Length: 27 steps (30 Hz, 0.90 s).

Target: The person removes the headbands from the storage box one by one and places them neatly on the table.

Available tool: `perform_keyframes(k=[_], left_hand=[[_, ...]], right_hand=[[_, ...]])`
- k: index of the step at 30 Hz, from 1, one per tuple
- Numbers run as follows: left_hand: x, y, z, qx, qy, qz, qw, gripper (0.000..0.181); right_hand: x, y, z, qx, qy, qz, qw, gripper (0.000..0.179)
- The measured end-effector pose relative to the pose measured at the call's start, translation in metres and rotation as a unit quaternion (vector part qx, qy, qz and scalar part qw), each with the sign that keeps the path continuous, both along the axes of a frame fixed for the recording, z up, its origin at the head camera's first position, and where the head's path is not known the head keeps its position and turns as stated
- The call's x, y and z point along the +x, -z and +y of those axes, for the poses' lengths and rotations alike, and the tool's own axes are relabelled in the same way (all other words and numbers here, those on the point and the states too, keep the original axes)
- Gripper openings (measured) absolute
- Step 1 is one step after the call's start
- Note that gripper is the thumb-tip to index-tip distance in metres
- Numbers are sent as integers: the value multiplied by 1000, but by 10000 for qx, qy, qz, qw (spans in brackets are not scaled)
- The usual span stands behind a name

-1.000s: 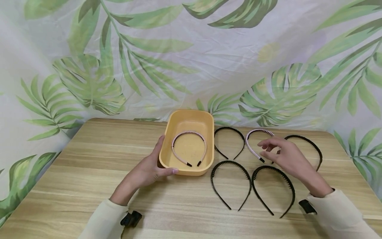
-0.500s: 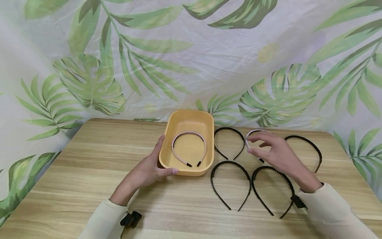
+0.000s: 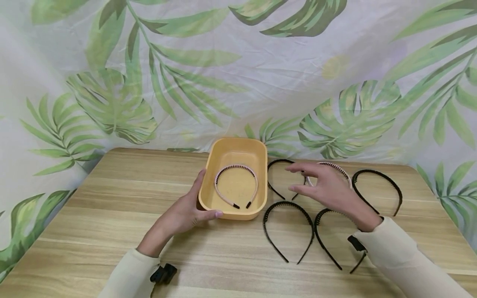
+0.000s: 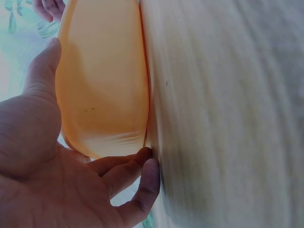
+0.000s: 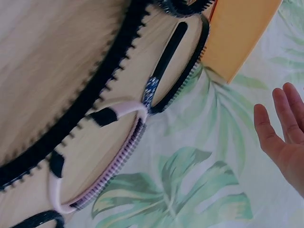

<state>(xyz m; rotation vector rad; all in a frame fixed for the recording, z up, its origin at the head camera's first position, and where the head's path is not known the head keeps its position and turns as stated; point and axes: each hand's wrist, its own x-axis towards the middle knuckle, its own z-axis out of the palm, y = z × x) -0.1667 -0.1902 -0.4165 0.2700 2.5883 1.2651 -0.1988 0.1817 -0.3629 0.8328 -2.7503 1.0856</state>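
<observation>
My left hand point(image 3: 182, 213) grips the near left corner of a yellow plastic box point(image 3: 238, 214), its thumb on the front rim and its fingers along the side. A pink toothed headband point(image 3: 235, 166) lies inside. Over the table hovers my right hand point(image 3: 331, 188), thumb and fingers spread apart, holding nothing. It partly hides a pink headband point(image 3: 337, 167) and a black headband point(image 3: 281, 160) beside the box. In the right wrist view the hand point(image 5: 289, 147) is apart from the pink headband point(image 5: 107, 173).
Another black headband point(image 3: 384, 172) lies at the far right. Nearer are two more black headbands: a left one point(image 3: 287, 203) and a right one point(image 3: 328, 253), partly under my right forearm. A leaf-print cloth point(image 3: 186, 82) hangs behind the wooden table point(image 3: 123, 186).
My right hand has moved left, from above the pink headband toward the black one near the box, its fingers opening wider. The left hand and box have stayed put.
</observation>
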Motion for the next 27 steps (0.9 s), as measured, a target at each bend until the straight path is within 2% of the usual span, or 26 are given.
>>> perform_keyframes(k=[9, 14, 20, 27], left_hand=[[0, 2, 0, 10, 13, 39, 10000, 130], [0, 1, -1, -11, 4, 47, 10000, 130], [0, 1, 0, -77, 8, 75, 9999, 130], [1, 0, 0, -43, -37, -37, 10000, 131]], right_hand=[[-10, -1, -20, -125, -408, -143, 9990, 40], [-16, -3, -31, -170, -481, -323, 9982, 42], [-24, -3, -47, -270, -635, -256, 9973, 44], [-36, -2, -65, -305, -716, -452, 9959, 43]])
